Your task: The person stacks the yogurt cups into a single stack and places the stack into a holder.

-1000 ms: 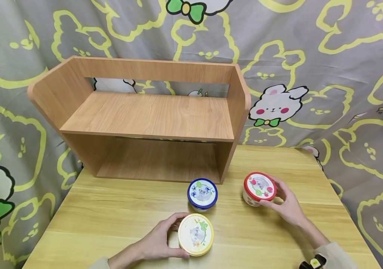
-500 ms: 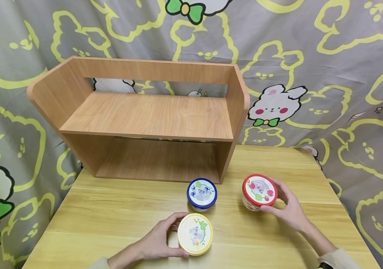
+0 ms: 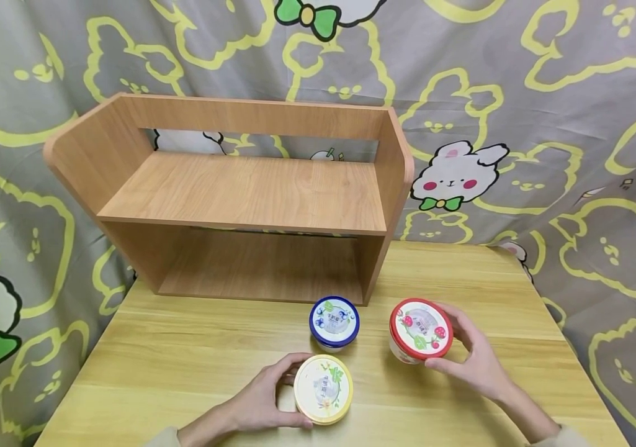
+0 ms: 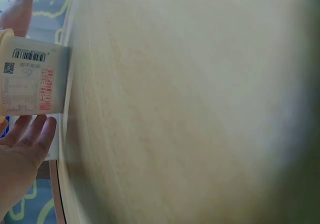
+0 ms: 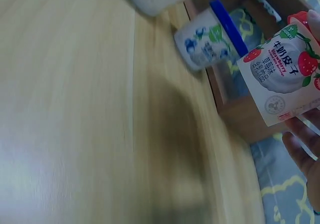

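A yellow-lidded tub [image 3: 323, 390] stands upright on the table, and my left hand [image 3: 262, 397] grips its side between thumb and fingers. In the left wrist view its barcode label [image 4: 29, 55] shows. My right hand [image 3: 478, 357] holds a red-lidded strawberry tub [image 3: 421, 330] above the table, slightly tilted; the right wrist view shows its printed side [image 5: 285, 67] and its base off the surface. Between and behind these two, a blue-lidded blueberry tub [image 3: 334, 321] stands on the table, touched by neither hand.
A two-level wooden shelf [image 3: 245, 189] stands at the back left of the wooden table [image 3: 183, 347], its lower right corner just behind the blue-lidded tub. A grey patterned curtain [image 3: 463, 105] hangs behind and along both sides.
My right hand has moved the red-lidded tub left and a little nearer to me, toward the blue-lidded one. My left hand and the yellow-lidded tub have stayed in place.
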A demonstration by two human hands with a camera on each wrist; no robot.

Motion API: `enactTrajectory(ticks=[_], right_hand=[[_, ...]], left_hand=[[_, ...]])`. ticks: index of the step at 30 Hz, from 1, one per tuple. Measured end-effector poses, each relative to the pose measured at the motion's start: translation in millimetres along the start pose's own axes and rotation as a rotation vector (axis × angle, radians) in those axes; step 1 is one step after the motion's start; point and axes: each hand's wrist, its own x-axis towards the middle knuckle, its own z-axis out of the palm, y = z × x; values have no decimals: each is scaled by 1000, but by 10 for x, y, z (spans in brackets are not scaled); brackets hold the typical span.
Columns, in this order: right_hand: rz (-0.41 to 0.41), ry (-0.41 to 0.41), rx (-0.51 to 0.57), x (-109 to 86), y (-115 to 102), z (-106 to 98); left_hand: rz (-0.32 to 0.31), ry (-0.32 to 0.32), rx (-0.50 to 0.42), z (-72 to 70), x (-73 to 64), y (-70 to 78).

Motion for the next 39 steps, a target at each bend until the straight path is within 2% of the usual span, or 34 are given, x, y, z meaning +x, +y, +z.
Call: enactTrajectory(ticks=[9,18,35,39], right_hand=[[-65,-43,20,1,-179,153],[-94,-106,58,13,-385,315],[-192,-193,137,96,-536,620],[-210,-217,152,109,-553,694]], left_hand=[[-2,-3,4,-3,-1,-1],[-13,-4,1,4,-8,-9],[-42,-24,-20,-14,4,2],[-30,-29,-20,-17,9,0]])
